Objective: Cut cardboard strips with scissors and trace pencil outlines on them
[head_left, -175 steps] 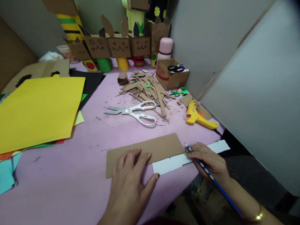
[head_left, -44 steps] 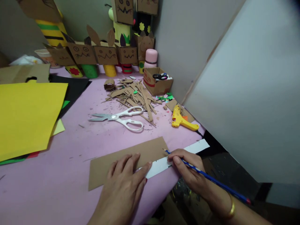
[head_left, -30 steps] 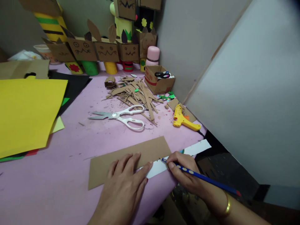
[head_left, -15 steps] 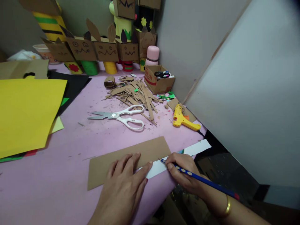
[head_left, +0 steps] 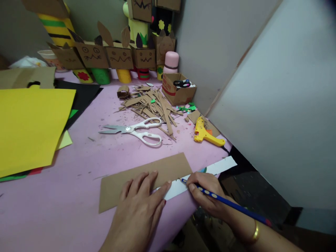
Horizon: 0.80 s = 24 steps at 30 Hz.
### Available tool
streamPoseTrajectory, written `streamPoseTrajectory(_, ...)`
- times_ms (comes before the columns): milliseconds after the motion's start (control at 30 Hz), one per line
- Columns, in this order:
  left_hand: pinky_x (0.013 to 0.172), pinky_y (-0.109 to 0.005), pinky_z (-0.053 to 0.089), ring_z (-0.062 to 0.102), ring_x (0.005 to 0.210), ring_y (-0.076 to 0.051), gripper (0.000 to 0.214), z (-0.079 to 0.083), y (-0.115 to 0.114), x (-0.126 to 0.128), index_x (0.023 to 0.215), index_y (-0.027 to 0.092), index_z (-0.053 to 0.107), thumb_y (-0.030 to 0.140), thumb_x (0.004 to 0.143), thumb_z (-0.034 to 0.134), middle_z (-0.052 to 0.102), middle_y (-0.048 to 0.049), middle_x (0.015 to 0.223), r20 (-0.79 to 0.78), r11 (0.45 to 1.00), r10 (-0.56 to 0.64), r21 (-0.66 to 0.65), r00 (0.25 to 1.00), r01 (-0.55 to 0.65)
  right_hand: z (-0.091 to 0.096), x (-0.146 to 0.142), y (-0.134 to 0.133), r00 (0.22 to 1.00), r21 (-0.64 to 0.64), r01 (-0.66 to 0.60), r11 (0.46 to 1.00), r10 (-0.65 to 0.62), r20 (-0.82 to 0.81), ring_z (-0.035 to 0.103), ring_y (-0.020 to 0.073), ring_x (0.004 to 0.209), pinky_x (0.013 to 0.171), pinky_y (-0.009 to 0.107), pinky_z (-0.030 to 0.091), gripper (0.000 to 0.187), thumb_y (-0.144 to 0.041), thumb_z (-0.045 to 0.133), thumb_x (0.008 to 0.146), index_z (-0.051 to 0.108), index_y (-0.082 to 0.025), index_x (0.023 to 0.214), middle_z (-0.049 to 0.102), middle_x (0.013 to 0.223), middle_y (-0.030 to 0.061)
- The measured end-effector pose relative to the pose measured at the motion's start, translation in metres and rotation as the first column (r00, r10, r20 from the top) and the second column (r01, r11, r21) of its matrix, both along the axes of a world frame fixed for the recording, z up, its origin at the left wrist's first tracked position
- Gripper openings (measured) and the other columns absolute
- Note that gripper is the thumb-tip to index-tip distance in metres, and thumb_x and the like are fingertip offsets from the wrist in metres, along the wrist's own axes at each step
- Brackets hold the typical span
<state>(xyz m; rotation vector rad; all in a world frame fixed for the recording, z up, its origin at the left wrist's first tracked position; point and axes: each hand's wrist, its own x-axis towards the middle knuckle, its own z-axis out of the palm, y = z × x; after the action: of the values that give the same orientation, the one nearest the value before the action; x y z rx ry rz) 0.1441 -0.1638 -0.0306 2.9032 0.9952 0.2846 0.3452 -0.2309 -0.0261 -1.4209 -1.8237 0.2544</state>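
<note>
A flat brown cardboard piece (head_left: 168, 166) lies near the table's front edge, with a white strip (head_left: 175, 189) laid along its lower right side. My left hand (head_left: 141, 199) rests flat with fingers spread, pressing on the cardboard and on the strip's left end. In my right hand (head_left: 207, 192) is a blue pencil (head_left: 225, 201) with pale dots, held in a writing grip. Its tip touches down where strip and cardboard meet, close to small dark marks. Part of the strip is hidden under my right hand.
White-handled scissors (head_left: 133, 130) lie partly open beyond the cardboard. Behind them is a heap of cardboard scraps (head_left: 152, 103). A yellow glue gun (head_left: 206, 133) and a small box (head_left: 181, 92) are at right, yellow sheets (head_left: 34, 129) at left. Cardboard animal figures (head_left: 119, 57) line the back.
Almost nothing differs. Both hands, the pencil, the strip and the cardboard hold their places, and the whole view has shifted only slightly.
</note>
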Motion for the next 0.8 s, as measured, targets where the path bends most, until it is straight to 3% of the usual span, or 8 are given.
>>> streamPoseTrajectory(800,0.081,-0.053,0.045,0.054,0.107,-0.033,0.039,-0.0029,-0.0013,-0.0033,0.117,0.038,0.059,0.025,0.081,0.055,0.06,-0.0119,0.121,0.011,1.0,-0.01,0.028,1.0,0.01,0.0028,0.0007,-0.0014,0.999,-0.046,0.017,0.999,-0.018,-0.028,0.056,0.0123,0.051,0.052,0.022,0.043,0.017,-0.014,0.042,0.082,0.055,-0.02,0.073,0.06,0.058,-0.0013)
